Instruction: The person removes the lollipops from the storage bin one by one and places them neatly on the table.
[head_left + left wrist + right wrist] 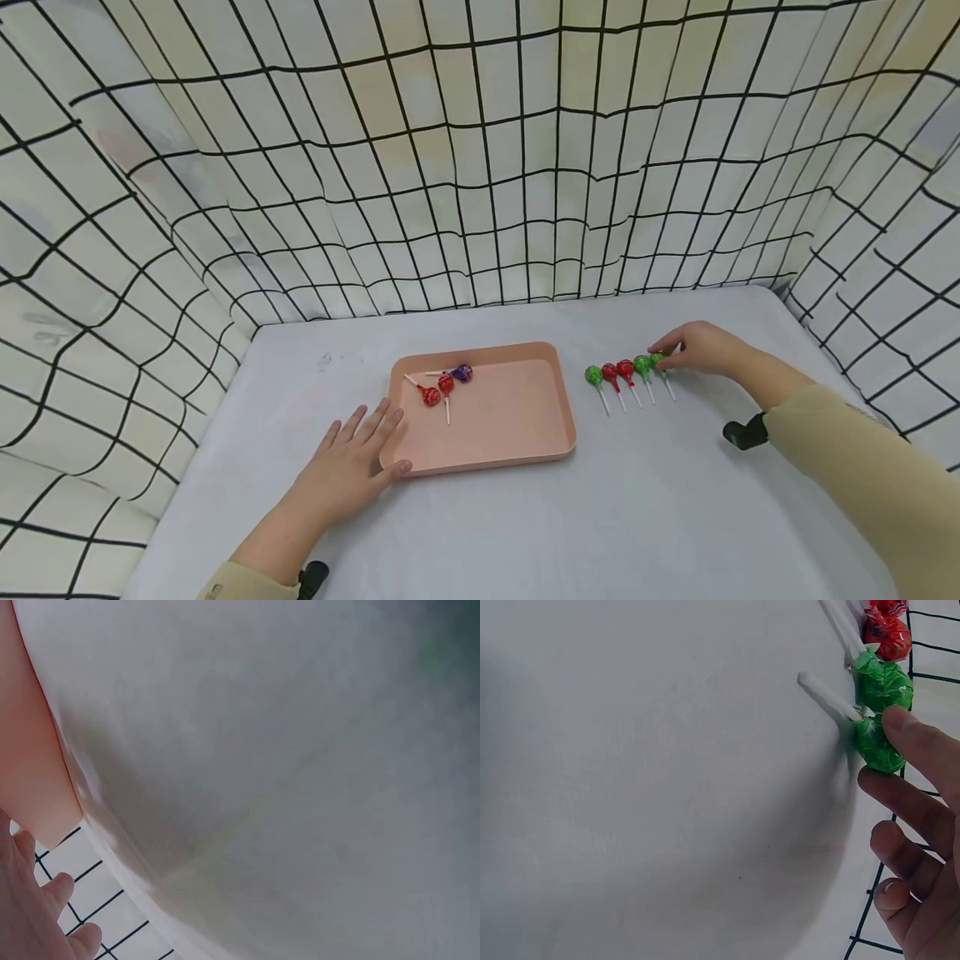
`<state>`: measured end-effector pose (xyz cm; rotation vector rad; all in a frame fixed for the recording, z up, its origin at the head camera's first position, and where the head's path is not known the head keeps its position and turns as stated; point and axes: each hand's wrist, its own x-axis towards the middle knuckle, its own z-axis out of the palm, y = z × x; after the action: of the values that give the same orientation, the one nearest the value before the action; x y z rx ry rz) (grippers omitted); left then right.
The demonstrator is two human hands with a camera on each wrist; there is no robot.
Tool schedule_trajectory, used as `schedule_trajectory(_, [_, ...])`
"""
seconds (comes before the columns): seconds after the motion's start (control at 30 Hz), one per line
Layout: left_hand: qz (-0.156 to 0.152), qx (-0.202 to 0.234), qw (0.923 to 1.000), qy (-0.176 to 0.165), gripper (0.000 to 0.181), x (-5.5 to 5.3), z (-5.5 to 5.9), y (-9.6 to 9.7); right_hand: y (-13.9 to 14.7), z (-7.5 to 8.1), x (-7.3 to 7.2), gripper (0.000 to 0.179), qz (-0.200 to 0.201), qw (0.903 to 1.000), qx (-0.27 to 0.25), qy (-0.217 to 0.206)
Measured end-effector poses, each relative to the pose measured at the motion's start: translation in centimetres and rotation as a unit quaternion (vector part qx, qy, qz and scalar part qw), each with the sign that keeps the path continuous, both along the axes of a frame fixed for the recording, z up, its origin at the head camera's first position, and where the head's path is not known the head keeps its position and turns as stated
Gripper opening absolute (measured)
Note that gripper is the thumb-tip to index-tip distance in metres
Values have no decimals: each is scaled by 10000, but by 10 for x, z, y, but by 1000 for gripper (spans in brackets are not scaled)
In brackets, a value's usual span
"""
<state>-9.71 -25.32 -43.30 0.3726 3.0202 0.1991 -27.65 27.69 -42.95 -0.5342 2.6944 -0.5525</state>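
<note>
In the head view my right hand [705, 348] is at the right end of a row of several wrapped lollipops. Thumb and index finger pinch the head of the endmost green lollipop [877, 746], whose white stick points away from the hand in the right wrist view. Beside it lie another green lollipop [642, 365], two red ones [626, 368] and a green one [594, 375] at the left end. My left hand [348, 471], fingers spread and straight, rests at the left edge of the pink tray [510, 417].
Inside the tray, toward its left, lie two red lollipops [446, 384] and a purple lollipop [463, 372]. A white cloth [600, 517] covers the table. White walls with a black grid [487, 167] enclose the back and sides.
</note>
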Motion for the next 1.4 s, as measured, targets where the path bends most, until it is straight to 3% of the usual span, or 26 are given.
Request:
schedule_trajectory(0.47, [-40, 63, 10000, 29, 86, -1, -4, -3, 3, 0, 1, 43, -74, 10000, 6, -45])
schedule_trajectory(0.87, [-45, 12, 10000, 36, 81, -1, -4, -3, 8, 5, 1, 45, -44, 9998, -88, 159])
schedule_trajectory(1.17, [-88, -7, 9999, 50, 81, 0, -5, -3, 0, 12, 3, 44, -138, 9996, -190, 183])
schedule_trajectory(1.4, [-76, -34, 10000, 40, 80, 1, -1, -2, -19, 26, 6, 42, 34, 9996, -172, 241])
